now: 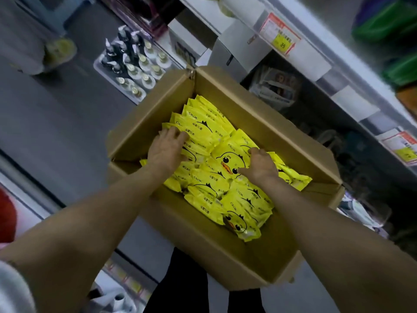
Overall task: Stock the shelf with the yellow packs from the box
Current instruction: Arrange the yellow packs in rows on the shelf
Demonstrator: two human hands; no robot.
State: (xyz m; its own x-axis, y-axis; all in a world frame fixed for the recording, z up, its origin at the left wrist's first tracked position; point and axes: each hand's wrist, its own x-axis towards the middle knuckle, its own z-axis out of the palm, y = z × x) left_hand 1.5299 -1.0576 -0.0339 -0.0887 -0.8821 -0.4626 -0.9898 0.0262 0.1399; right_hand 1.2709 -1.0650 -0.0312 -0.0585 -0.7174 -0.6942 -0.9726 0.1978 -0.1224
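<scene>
Yellow duck-print packs (204, 123) fill the cardboard box (252, 123); L hand (166, 150) lies flat, fingers apart, at 10 o'clock, R hand (259, 165) curls on a centre pack: prob. light, soft, slick, so grip mid-body.

Left forearm (90, 222), right forearm (327, 233) bare along whole visible length. Left hand (167, 150), right hand (259, 166) bare. Short pale grey-white sleeve (13, 290) at left upper arm. Black trousers (180, 281) on both legs.
</scene>
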